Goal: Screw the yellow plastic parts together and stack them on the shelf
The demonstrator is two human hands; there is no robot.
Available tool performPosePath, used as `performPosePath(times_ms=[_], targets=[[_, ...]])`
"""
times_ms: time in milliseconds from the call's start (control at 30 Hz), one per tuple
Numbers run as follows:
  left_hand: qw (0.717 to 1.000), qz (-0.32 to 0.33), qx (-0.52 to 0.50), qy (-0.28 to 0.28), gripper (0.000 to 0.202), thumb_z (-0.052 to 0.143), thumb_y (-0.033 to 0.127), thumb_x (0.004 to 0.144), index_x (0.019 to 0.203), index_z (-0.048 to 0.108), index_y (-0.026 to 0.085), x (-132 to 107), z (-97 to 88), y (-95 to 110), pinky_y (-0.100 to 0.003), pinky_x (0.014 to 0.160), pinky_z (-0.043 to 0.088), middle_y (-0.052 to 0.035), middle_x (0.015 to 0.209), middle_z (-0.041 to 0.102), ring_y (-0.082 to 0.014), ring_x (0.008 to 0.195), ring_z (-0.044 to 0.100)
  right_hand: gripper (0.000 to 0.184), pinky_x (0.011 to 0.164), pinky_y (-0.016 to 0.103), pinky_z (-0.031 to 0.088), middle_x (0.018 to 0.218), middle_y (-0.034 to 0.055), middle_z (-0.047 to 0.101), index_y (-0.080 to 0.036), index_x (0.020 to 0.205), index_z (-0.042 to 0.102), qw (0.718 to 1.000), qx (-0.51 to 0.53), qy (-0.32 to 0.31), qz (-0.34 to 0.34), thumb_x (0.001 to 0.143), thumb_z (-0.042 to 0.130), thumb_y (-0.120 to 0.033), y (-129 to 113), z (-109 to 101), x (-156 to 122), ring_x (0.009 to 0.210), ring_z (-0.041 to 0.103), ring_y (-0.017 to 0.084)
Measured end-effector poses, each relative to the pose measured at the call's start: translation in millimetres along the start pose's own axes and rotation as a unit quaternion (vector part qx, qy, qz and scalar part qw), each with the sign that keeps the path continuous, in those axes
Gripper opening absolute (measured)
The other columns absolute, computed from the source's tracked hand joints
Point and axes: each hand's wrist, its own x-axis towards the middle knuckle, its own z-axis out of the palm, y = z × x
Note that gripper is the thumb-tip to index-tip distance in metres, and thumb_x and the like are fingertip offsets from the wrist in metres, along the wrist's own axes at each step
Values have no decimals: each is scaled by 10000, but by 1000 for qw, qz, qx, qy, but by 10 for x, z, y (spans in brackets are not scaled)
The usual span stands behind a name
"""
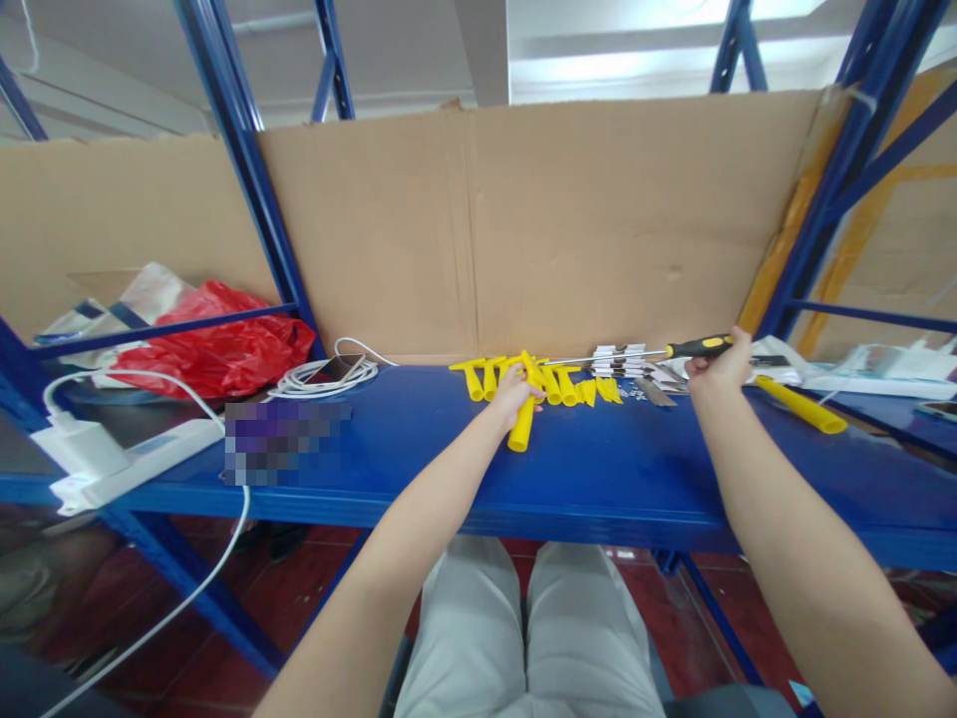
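My left hand (512, 395) is closed around a yellow plastic handle (521, 431), whose hollow end points towards me. My right hand (722, 363) grips a screwdriver (692, 347) with a black and yellow handle. The screwdriver's long metal shaft runs left, its tip reaching the yellow handle's upper end; whether they touch I cannot tell. Behind my left hand stands a row of similar yellow handles (568, 389). Small yellow plastic pieces (605, 391) lie right of them, then flat metal blades (656, 392). Another yellow handle (803, 405) lies beside my right forearm.
A cardboard sheet (598, 219) closes the back of the blue shelf (419, 429). A coiled white cable (325, 377), a red plastic bag (216, 344) and a power strip (154, 459) with a charger are on the left. Another white power strip (878, 382) is on the right. Blue uprights (258, 179) frame the shelf.
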Motion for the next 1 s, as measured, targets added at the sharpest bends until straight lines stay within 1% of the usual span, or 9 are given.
performPosePath(times_ms=[167,300,467,633,733,1000], targets=[[1000,-2,9,4,794,720,-7,599,1315,493,252,-26,8,15,-163,411,463,-101,1279,618,-179,771,707,281,272,129,161,587,-81,361,-205,697,331,1000,5,-7,-4,937,476,-221,9,10,-18,388,237,35],[1000,-4,14,2,808,718,-3,604,1331,489,266,-26,9,15,-164,414,463,-97,1257,630,-185,779,708,267,279,130,158,600,-82,359,-207,708,331,1000,1,-10,-5,933,473,-225,14,9,-15,393,234,33],[1000,3,7,-4,779,753,13,595,1299,511,243,-8,3,3,-171,422,465,-97,1240,634,-186,784,706,266,295,131,164,610,-78,367,-209,723,330,1000,-6,-9,-5,906,519,-248,14,0,5,406,248,31],[1000,5,7,-5,771,752,8,588,1284,512,240,0,0,-7,-177,421,466,-89,1228,637,-187,782,703,268,290,129,162,611,-74,376,-203,710,338,1000,4,-12,-6,935,479,-235,13,-2,24,411,264,35],[1000,7,7,-4,765,757,8,585,1276,518,232,-2,2,-8,-182,428,469,-101,1232,633,-192,787,703,274,293,129,160,608,-78,371,-206,710,330,1000,3,-13,-7,934,483,-243,11,2,6,406,253,33],[1000,0,14,-3,731,758,21,601,1257,518,237,-17,4,11,-175,420,461,-99,1255,626,-181,771,699,268,291,135,160,614,-76,379,-208,709,333,1000,3,-8,-9,929,483,-244,18,9,-18,402,255,32]])
